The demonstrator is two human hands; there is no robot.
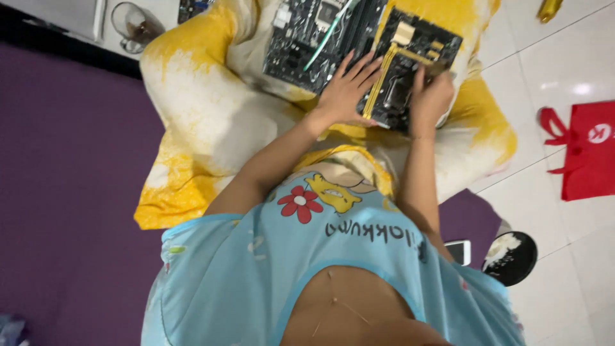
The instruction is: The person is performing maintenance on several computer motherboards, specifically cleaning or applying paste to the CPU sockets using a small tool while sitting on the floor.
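**Both hands on the smaller circuit board, on the yellow-and-white cushion**

I see my left hand (346, 90) lying flat, fingers spread and extended, palm down across the left edge of a black circuit board with yellow slots (410, 67). It presses on the board rather than closing round anything. My right hand (430, 96) is at the board's near right corner, fingers curled in over its surface; I cannot tell whether they pinch a part or only rest there, since the fingertips are hidden behind the knuckles.

The board sits tilted on a yellow-and-white cushion (211, 122), toward the cushion's far right part. Just beside it, to the left and partly under its edge, lies a larger dark circuit board (301, 45) with a thin pale green rod (330, 35) lying across it.

Off the cushion's far left corner stands a clear glass (134, 27) on the white floor. A purple mat (70, 179) runs along the cushion's left edge. To the right, well apart on the white tiles, are a red bag (586, 150), a black bowl with white contents (510, 256) and, near it, a white phone (459, 251).
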